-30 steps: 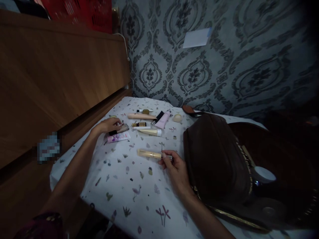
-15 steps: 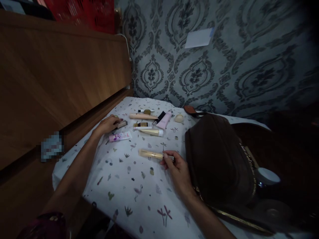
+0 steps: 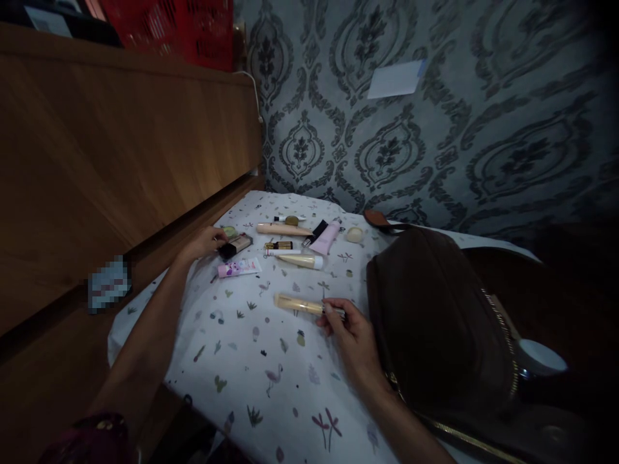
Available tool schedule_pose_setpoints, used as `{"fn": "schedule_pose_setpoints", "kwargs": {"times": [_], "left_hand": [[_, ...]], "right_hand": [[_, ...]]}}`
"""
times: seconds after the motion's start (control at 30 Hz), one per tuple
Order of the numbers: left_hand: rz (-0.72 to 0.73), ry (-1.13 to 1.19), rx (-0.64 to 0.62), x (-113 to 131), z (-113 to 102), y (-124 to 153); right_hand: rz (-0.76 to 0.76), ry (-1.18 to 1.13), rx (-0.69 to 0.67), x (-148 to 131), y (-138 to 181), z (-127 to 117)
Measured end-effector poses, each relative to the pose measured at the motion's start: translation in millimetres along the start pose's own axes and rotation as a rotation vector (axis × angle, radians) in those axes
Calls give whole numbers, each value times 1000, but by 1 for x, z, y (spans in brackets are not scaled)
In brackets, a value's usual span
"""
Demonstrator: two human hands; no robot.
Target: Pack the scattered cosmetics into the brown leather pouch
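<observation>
My right hand grips the silver cap end of a slim tube of cream-coloured cosmetic, holding it level over the patterned cloth. My left hand is at the far left, fingers loosely bent beside the black cap of a small cosmetic bottle. A green round item lies just beyond those fingers. Nearby are a pink-and-white tube, a cream tube with a white cap, a peach tube, a gold-and-black tube and a lilac tube.
A dark brown bag with an open zip stands on the right. A round beige item lies near its strap. The wooden cabinet borders the left side, with a red basket on top. Patterned wallpaper rises behind the cloth.
My left hand has slid slightly left off the small bottle, uncovering its black cap. The right hand keeps its grip on the slim tube. The view has shifted slightly.
</observation>
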State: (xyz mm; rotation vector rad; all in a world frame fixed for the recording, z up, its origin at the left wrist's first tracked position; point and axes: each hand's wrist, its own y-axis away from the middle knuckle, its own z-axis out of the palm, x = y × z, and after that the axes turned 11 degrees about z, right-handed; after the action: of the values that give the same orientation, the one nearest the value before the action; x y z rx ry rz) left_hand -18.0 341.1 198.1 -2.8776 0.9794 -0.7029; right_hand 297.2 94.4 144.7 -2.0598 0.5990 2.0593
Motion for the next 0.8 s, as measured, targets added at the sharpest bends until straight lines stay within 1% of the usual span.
{"fn": "schedule_pose_setpoints", "kwargs": {"times": [0.07,0.13,0.2,0.27,0.33,0.4,0.5,0.57,0.63,0.73,0.8], "left_hand": [[17,-3,10,8,-3,1],[82,8,-12,22,-3,1],[188,7,-100,37,1,1],[257,-44,-236,49,8,0],[239,-139,-337,55,15,0],[194,-219,-363,55,20,-1],[183,-257,-308,54,24,-1],[220,-244,-235,58,26,-2],[292,-212,-147,69,32,-8],[407,-177,-34,90,46,-29],[409,-189,22,101,56,-50]], "right_hand": [[-7,-3,12,1,0,0],[-14,-8,9,1,-1,0],[-14,-17,-4,1,0,1],[-13,-27,-9,0,0,1],[-15,-35,-5,0,1,1],[-24,-37,2,1,1,1],[-38,-36,4,2,0,1],[-39,-35,-1,3,0,1],[-40,-35,1,3,1,1],[-46,-41,6,4,0,2],[-54,-50,9,5,0,2]]}}
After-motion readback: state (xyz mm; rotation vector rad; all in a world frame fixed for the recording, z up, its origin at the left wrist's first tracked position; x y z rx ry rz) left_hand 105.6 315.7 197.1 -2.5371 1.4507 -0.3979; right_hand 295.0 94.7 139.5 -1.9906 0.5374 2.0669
